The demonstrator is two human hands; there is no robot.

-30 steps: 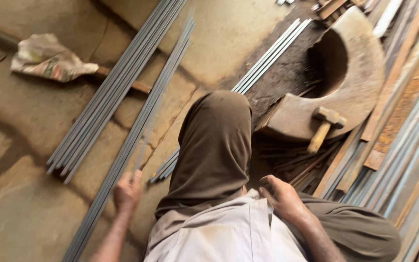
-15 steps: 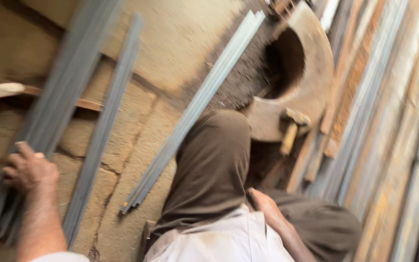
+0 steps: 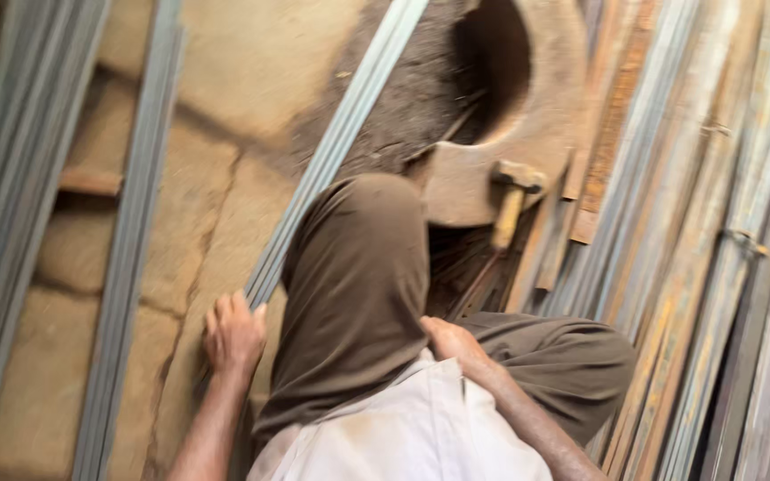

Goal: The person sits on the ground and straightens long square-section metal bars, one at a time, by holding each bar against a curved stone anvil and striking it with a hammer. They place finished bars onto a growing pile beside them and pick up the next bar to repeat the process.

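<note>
My left hand (image 3: 233,334) rests on the near end of a bundle of thin grey metal rods (image 3: 340,142) that runs up and away across the earthen floor; the fingers curl over the rod ends. My right hand (image 3: 452,343) lies between my two knees, on brown trousers (image 3: 358,285), fingers bent, holding nothing that I can see. A hammer with a wooden handle (image 3: 511,203) lies on a heavy curved metal block (image 3: 528,116) beyond my raised knee.
More grey rods (image 3: 131,240) lie in bundles on the left (image 3: 11,178). Long rusty metal bars and strips (image 3: 697,267) are stacked along the right side. The floor is cracked, packed earth (image 3: 251,80).
My left hand has moved from the far-left rod bundle to the rods beside my knee. The view has swung; the right hand has stayed by my knees.
</note>
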